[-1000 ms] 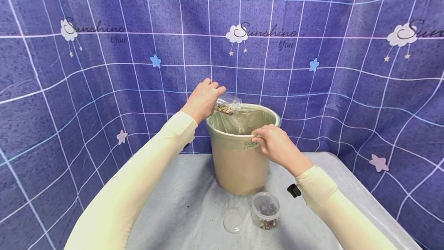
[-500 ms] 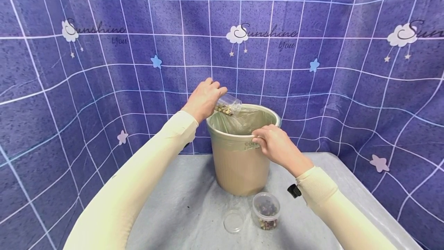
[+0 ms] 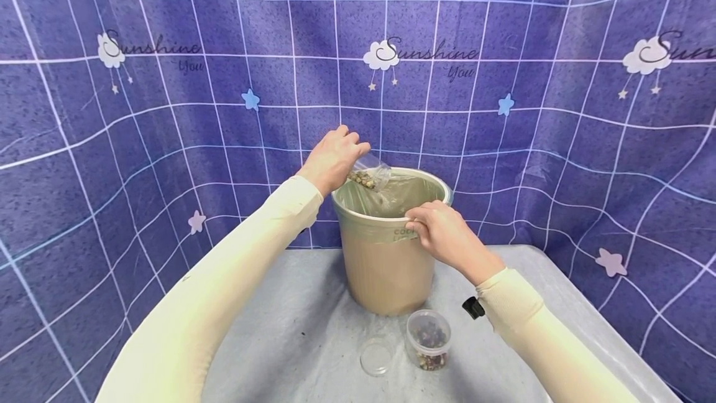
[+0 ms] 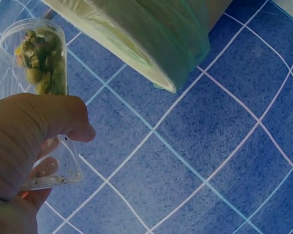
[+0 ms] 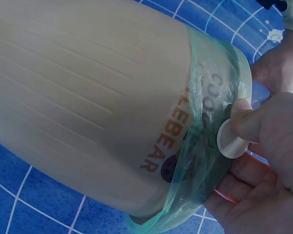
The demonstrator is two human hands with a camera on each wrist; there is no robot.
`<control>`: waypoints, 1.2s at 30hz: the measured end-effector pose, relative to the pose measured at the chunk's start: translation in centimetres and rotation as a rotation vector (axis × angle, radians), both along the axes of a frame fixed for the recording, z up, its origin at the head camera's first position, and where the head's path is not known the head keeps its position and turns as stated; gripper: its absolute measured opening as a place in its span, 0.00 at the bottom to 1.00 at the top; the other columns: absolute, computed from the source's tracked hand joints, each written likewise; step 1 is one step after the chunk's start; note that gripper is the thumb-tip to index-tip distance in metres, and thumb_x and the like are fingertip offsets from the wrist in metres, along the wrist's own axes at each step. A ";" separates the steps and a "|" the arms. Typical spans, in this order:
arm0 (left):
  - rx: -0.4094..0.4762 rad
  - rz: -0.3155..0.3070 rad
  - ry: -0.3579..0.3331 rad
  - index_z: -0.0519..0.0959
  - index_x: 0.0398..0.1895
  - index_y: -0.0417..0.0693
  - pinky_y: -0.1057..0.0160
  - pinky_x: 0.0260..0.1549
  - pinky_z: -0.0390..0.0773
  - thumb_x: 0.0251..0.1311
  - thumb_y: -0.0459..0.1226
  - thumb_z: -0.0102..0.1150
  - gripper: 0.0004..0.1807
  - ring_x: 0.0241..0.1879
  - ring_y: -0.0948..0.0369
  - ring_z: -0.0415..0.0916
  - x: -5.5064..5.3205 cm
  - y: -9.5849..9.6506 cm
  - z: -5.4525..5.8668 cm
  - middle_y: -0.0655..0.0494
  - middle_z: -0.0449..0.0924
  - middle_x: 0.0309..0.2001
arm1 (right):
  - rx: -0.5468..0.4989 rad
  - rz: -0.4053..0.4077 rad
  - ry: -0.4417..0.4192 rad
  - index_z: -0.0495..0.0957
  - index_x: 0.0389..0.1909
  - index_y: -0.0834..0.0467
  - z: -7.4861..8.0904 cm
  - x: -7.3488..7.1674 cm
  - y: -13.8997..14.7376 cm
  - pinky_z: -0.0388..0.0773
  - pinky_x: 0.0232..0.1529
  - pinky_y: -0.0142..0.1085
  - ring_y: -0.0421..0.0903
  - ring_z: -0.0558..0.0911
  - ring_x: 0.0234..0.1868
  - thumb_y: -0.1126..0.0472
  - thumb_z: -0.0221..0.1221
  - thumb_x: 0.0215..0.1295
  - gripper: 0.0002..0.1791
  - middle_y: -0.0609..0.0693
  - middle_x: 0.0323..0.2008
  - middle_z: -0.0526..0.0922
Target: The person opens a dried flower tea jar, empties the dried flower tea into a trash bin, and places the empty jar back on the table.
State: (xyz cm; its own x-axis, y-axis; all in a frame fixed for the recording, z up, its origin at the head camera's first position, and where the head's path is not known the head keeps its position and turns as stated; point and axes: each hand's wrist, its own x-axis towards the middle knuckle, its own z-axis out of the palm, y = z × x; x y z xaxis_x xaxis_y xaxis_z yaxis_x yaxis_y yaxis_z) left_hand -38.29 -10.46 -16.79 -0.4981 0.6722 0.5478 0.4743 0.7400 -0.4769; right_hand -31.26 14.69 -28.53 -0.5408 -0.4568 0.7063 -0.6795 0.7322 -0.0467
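Note:
My left hand (image 3: 332, 157) grips a clear plastic jar (image 3: 376, 168), tilted mouth-down over the left side of a lined trash can (image 3: 388, 272). Dried flower buds (image 4: 41, 61), yellowish green, are gathered toward the jar's mouth in the left wrist view, with small specks left near its base. My right hand (image 3: 442, 229) holds the can's front rim. In the right wrist view, its thumb presses a white round tab (image 5: 233, 140) at the rim, over the green bag (image 5: 205, 122). The can stands upright.
In front of the can stands a second clear tub (image 3: 428, 341) of dried flowers. A clear round lid (image 3: 377, 356) lies beside it on the grey-covered table (image 3: 268, 328). A blue checked curtain (image 3: 358, 104) surrounds the table at the back and sides.
My left hand has shifted slightly right, and the jar's mouth now dips further down over the can. The right hand stays at the rim.

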 end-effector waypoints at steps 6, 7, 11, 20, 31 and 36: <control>-0.017 0.017 -0.011 0.83 0.50 0.48 0.46 0.52 0.77 0.57 0.22 0.58 0.20 0.49 0.44 0.76 -0.2 0.2 0.1 0.45 0.83 0.45 | 0.004 -0.008 -0.003 0.87 0.40 0.58 0.0 0.1 0.1 0.81 0.46 0.51 0.54 0.84 0.41 0.62 0.69 0.64 0.05 0.51 0.38 0.89; -0.019 0.017 -0.010 0.83 0.49 0.48 0.46 0.52 0.77 0.57 0.21 0.59 0.20 0.49 0.44 0.76 -0.2 0.3 0.1 0.45 0.83 0.45 | 0.004 -0.007 -0.001 0.87 0.40 0.58 0.0 0.1 0.1 0.81 0.46 0.52 0.54 0.84 0.41 0.62 0.69 0.64 0.05 0.51 0.38 0.89; -0.022 0.012 -0.004 0.83 0.49 0.48 0.46 0.52 0.77 0.56 0.21 0.59 0.20 0.48 0.44 0.76 -0.2 0.2 0.2 0.45 0.83 0.45 | 0.002 -0.005 0.001 0.87 0.40 0.58 0.1 0.1 0.1 0.81 0.46 0.52 0.55 0.84 0.42 0.63 0.69 0.64 0.06 0.51 0.38 0.89; -0.046 0.026 -0.019 0.83 0.51 0.49 0.46 0.53 0.77 0.55 0.21 0.61 0.22 0.50 0.45 0.75 0.0 0.3 0.3 0.45 0.83 0.46 | 0.006 0.000 -0.010 0.87 0.39 0.58 0.1 0.2 0.1 0.80 0.46 0.51 0.55 0.84 0.42 0.63 0.68 0.64 0.05 0.51 0.37 0.88; -0.142 0.053 -0.009 0.84 0.52 0.52 0.49 0.55 0.77 0.62 0.26 0.62 0.18 0.52 0.46 0.75 -0.3 0.8 0.7 0.47 0.84 0.49 | 0.001 0.003 0.001 0.87 0.40 0.59 0.1 0.2 0.0 0.81 0.46 0.51 0.55 0.84 0.42 0.63 0.68 0.64 0.06 0.51 0.36 0.88; -0.224 0.083 -0.006 0.84 0.56 0.56 0.51 0.57 0.76 0.65 0.30 0.62 0.18 0.53 0.47 0.74 -0.3 1.0 1.1 0.49 0.84 0.52 | 0.001 0.023 0.023 0.87 0.40 0.59 0.1 0.1 0.0 0.80 0.48 0.50 0.54 0.84 0.42 0.63 0.68 0.64 0.06 0.51 0.36 0.88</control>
State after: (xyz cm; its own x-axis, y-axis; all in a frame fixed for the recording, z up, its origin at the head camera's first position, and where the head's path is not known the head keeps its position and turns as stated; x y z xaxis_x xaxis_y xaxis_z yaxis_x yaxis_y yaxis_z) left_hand -38.61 -9.43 -15.68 -0.5591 0.7333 0.3869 0.4196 0.6527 -0.6308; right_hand -31.14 14.65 -28.46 -0.5135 -0.4698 0.7181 -0.6972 0.7163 -0.0300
